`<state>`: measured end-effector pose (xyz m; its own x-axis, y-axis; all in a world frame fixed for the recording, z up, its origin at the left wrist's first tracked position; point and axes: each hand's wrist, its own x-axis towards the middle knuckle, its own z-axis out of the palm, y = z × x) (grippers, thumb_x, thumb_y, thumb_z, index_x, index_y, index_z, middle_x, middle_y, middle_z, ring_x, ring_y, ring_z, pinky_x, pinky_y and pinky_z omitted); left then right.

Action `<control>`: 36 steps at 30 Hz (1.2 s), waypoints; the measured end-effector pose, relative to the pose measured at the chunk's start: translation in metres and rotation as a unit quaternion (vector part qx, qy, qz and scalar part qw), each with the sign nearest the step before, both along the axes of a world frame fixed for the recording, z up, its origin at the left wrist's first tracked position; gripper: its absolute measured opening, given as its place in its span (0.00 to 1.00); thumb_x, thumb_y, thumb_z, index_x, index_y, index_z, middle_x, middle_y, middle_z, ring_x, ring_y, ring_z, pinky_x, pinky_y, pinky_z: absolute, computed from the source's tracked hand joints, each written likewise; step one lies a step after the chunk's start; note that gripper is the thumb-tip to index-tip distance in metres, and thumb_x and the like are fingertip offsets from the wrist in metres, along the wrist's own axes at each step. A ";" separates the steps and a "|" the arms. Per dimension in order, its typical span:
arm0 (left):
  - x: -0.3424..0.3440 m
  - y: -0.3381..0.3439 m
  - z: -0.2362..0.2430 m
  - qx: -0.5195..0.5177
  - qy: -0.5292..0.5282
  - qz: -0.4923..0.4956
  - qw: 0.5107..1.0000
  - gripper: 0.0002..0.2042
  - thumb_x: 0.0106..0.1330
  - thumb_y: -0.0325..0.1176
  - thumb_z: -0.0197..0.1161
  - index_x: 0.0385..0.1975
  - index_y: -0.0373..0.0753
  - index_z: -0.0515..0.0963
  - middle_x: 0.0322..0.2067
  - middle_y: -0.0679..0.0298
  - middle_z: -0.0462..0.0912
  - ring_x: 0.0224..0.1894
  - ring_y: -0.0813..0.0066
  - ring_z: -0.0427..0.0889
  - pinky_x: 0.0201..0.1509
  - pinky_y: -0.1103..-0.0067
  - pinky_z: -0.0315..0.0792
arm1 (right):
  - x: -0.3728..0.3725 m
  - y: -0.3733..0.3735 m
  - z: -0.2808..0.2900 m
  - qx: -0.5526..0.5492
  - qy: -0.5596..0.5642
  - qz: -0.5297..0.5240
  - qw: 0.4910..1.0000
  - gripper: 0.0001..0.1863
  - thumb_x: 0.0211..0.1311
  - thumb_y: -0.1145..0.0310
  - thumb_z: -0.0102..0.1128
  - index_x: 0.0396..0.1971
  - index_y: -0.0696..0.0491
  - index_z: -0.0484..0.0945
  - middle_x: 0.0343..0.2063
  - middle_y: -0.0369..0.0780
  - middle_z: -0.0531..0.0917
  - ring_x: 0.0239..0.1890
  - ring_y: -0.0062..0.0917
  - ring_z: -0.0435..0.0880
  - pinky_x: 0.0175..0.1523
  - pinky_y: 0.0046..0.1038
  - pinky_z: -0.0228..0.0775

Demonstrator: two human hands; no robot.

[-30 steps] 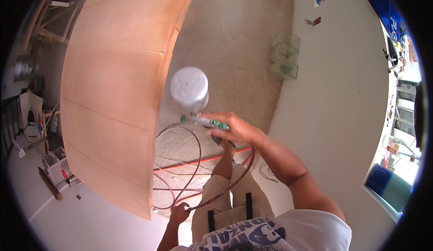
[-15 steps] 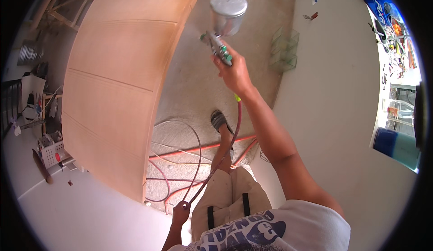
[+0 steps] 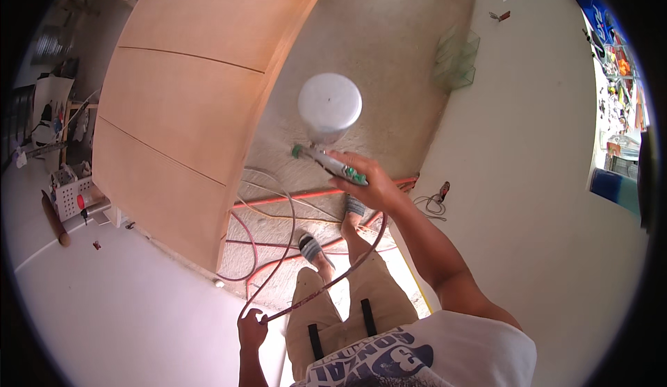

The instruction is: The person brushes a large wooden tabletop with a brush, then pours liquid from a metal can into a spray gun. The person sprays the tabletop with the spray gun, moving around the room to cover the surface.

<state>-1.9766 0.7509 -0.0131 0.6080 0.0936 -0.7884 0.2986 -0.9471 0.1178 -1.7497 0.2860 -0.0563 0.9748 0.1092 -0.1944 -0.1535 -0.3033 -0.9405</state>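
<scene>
Fingers (image 3: 349,159) of your right hand (image 3: 377,187) are wrapped around a spray gun (image 3: 328,162) just below the middle of the frame's upper half, a silver cup (image 3: 330,103) standing out above it. Your left hand (image 3: 253,329), low and left of centre, has its fingers curled round a dark red hose (image 3: 316,294), which bends up toward your right wrist.

What matters most in space is how the gun lies to the tan panel (image 3: 180,88) filling the upper left. Its long axis slants from your grip toward the left, so the green-tipped nozzle end faces the panel's long right edge, near it but apart. That edge runs from the top of the frame down and leftward. Your right hand carries the gun; your left is well below it, nearer the panel's bottom corner.

Your own grip covers the gun's handle, so you can't tell from here whether the trigger is pulled or exactly where the hose joins. The panel's far end is cut off by the upper border. Glass boxes (image 3: 455,60) at upper right look hazy, and the clutter along the left rim is too dim to sort out.
</scene>
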 end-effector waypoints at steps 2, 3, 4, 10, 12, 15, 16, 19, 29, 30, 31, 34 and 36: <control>-0.015 0.019 -0.004 -0.010 0.018 -0.021 1.000 0.11 0.63 0.35 0.72 0.40 0.38 0.81 0.14 0.55 0.77 0.19 0.56 0.80 0.31 0.62 0.71 | -0.015 0.005 0.000 0.052 0.039 0.060 0.996 0.30 0.64 0.66 0.70 0.66 0.48 0.74 0.54 0.46 0.84 0.54 0.39 0.84 0.59 0.37 0.74; -0.021 0.022 -0.004 -0.016 0.034 -0.030 0.999 0.12 0.63 0.35 0.72 0.41 0.38 0.81 0.14 0.55 0.77 0.19 0.56 0.80 0.31 0.63 0.71 | -0.023 0.007 0.001 0.076 0.059 0.090 0.991 0.31 0.64 0.66 0.70 0.67 0.48 0.74 0.56 0.46 0.83 0.55 0.39 0.84 0.60 0.36 0.74; -0.027 0.026 -0.007 -0.034 0.037 -0.022 0.998 0.12 0.63 0.35 0.72 0.41 0.38 0.81 0.14 0.56 0.78 0.19 0.56 0.80 0.31 0.64 0.71 | -0.026 0.012 0.000 0.071 0.051 0.081 0.993 0.31 0.64 0.66 0.70 0.68 0.45 0.73 0.57 0.47 0.83 0.58 0.40 0.83 0.62 0.37 0.73; -0.068 0.042 -0.034 -0.051 0.008 0.039 0.998 0.09 0.62 0.33 0.72 0.38 0.38 0.81 0.19 0.51 0.81 0.23 0.52 0.83 0.30 0.61 0.73 | 0.020 0.041 0.005 0.014 0.103 -0.184 0.977 0.30 0.67 0.66 0.69 0.68 0.48 0.73 0.34 0.36 0.81 0.26 0.17 0.77 0.32 0.27 0.75; -0.076 0.052 -0.046 -0.070 0.016 0.068 0.995 0.09 0.63 0.32 0.70 0.39 0.38 0.82 0.23 0.49 0.84 0.27 0.50 0.86 0.32 0.62 0.75 | 0.035 0.046 -0.007 0.004 0.015 -0.254 0.967 0.29 0.67 0.67 0.68 0.67 0.50 0.73 0.29 0.35 0.79 0.23 0.15 0.73 0.27 0.25 0.71; -0.087 0.067 -0.048 -0.091 -0.017 0.085 0.992 0.08 0.63 0.31 0.70 0.39 0.38 0.82 0.25 0.48 0.85 0.28 0.51 0.87 0.33 0.63 0.76 | 0.039 0.069 -0.009 0.000 -0.075 -0.328 0.942 0.29 0.66 0.68 0.68 0.66 0.52 0.74 0.28 0.37 0.79 0.22 0.17 0.75 0.28 0.25 0.71; -0.093 0.078 -0.050 -0.094 -0.029 0.088 0.991 0.07 0.64 0.30 0.69 0.39 0.38 0.82 0.26 0.48 0.85 0.28 0.51 0.87 0.33 0.64 0.77 | 0.033 0.077 -0.010 -0.009 -0.082 -0.339 0.937 0.28 0.66 0.68 0.68 0.66 0.53 0.74 0.29 0.39 0.80 0.22 0.17 0.75 0.28 0.25 0.71; -0.108 0.113 -0.052 -0.091 -0.058 0.057 0.993 0.06 0.64 0.29 0.69 0.38 0.38 0.82 0.24 0.50 0.85 0.26 0.52 0.86 0.31 0.63 0.76 | -0.007 0.100 -0.012 -0.033 -0.027 -0.301 0.953 0.28 0.66 0.68 0.68 0.66 0.53 0.74 0.34 0.42 0.81 0.27 0.22 0.79 0.35 0.27 0.74; -0.163 0.220 -0.042 -0.035 -0.017 -0.068 0.997 0.12 0.63 0.37 0.72 0.41 0.38 0.81 0.17 0.51 0.80 0.22 0.50 0.83 0.29 0.60 0.72 | -0.186 0.202 0.004 -0.041 -0.033 0.003 0.999 0.32 0.65 0.67 0.69 0.69 0.49 0.71 0.46 0.46 0.85 0.42 0.29 0.85 0.52 0.32 0.75; -0.171 0.224 -0.038 -0.046 -0.008 -0.068 0.997 0.13 0.63 0.37 0.72 0.42 0.38 0.81 0.17 0.51 0.80 0.23 0.50 0.83 0.29 0.60 0.72 | -0.195 0.205 0.011 -0.018 0.024 0.032 0.999 0.32 0.65 0.67 0.69 0.69 0.49 0.71 0.45 0.45 0.85 0.38 0.27 0.85 0.47 0.31 0.76; -0.178 0.227 -0.035 -0.056 0.002 -0.068 0.996 0.13 0.64 0.38 0.72 0.42 0.38 0.81 0.17 0.51 0.80 0.23 0.50 0.83 0.30 0.59 0.72 | -0.200 0.208 0.018 0.004 0.081 0.062 0.995 0.32 0.66 0.67 0.69 0.69 0.48 0.70 0.44 0.44 0.85 0.34 0.25 0.85 0.43 0.29 0.78; -0.201 0.231 -0.036 -0.064 0.033 -0.056 0.996 0.14 0.64 0.38 0.72 0.43 0.38 0.81 0.16 0.52 0.80 0.23 0.50 0.83 0.30 0.60 0.73 | -0.198 0.220 0.028 0.044 0.114 0.012 0.992 0.32 0.67 0.66 0.68 0.70 0.48 0.70 0.43 0.42 0.85 0.29 0.22 0.83 0.36 0.27 0.78; -0.214 0.229 -0.037 -0.075 0.041 -0.045 0.995 0.13 0.64 0.37 0.71 0.43 0.38 0.81 0.17 0.52 0.80 0.23 0.50 0.83 0.29 0.60 0.73 | -0.184 0.227 0.035 0.020 0.115 -0.060 0.991 0.31 0.68 0.67 0.67 0.70 0.50 0.70 0.42 0.42 0.85 0.30 0.21 0.82 0.37 0.26 0.77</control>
<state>-2.1906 0.9797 -0.0502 0.5414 -0.0807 -0.8369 0.2281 -0.9439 0.2386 -1.9334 0.5127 -0.0210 0.9120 0.0068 -0.4102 -0.3975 -0.2327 -0.8876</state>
